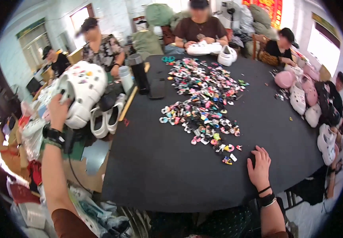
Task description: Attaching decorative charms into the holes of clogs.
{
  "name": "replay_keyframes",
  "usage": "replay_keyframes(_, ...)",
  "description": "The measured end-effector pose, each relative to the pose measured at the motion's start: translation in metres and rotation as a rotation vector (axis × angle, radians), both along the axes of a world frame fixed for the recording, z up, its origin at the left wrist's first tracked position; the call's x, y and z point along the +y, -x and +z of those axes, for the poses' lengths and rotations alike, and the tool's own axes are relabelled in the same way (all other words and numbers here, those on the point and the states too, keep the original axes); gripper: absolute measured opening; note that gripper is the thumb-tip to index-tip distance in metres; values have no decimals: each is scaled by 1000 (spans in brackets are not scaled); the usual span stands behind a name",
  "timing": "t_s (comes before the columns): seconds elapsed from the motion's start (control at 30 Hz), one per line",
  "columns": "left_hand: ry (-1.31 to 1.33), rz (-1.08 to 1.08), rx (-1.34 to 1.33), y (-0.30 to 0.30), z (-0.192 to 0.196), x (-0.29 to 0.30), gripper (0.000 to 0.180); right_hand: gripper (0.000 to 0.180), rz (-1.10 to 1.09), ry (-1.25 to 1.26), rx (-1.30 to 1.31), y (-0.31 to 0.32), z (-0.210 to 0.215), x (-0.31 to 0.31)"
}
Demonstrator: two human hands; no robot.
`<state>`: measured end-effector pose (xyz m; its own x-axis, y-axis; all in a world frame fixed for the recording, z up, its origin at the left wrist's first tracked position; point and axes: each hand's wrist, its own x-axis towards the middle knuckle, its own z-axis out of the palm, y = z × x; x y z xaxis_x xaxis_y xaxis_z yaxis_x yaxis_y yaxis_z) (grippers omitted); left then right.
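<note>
Over the table's left side, my left hand is closed on a white clog with holes and small colourful charms on its upper. The hand grips it at the near left edge, and part of the fingers is hidden. My right hand rests palm down on the black tabletop, fingers stretched out, holding nothing. Just beyond its fingertips lie a few loose charms, the near end of a long heap of small multicoloured shoe charms running up the table's middle.
A pair of white shoes sits at the left edge, near a black bottle and a dark phone. White and pink clogs line the right edge. Several people sit around; one across handles white clogs.
</note>
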<state>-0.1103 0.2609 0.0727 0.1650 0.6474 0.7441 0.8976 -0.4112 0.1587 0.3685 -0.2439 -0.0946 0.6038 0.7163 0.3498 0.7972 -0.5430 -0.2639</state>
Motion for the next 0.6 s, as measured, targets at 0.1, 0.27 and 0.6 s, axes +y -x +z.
replay_keyframes(0.1,68,122,-121,13,-2,100,32,32,-21,11,20,-1,6,3)
replay_keyframes(0.27,126,250,169,20,-75,204,34,34,-30,2,-4,0,6,7)
replay_keyframes(0.6,403,-92,-45,-25,-127,163,59,32,-8,-35,-18,0,4,8)
